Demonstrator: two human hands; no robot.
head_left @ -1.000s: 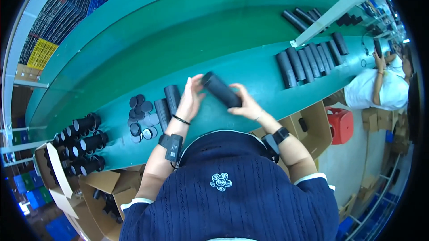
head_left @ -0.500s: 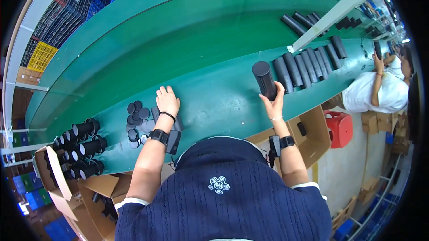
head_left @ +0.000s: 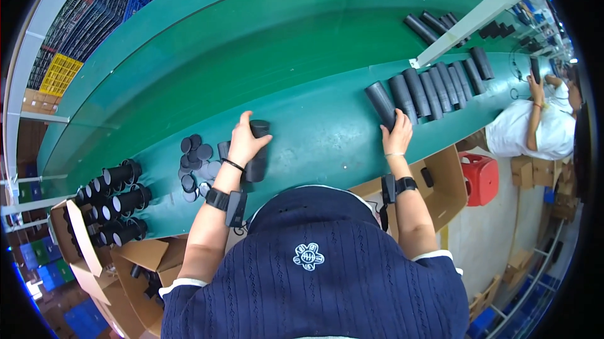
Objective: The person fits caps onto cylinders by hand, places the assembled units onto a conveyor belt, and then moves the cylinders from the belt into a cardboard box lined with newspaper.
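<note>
Black tube (head_left: 380, 103) lowered, right fingers (head_left: 400, 120) holding

One black cylinder (head_left: 379, 102) slants leftward, another (head_left: 255, 171) well apart.

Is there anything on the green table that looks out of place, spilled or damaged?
Nothing looks clearly spilled or damaged. Only the dark discs, left of the left hand, look untidy: they overlap in a loose cluster, while the black tubes beside the right hand lie in a row.

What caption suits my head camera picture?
Left hand and right hand each hold a black tube over a green table.
</note>
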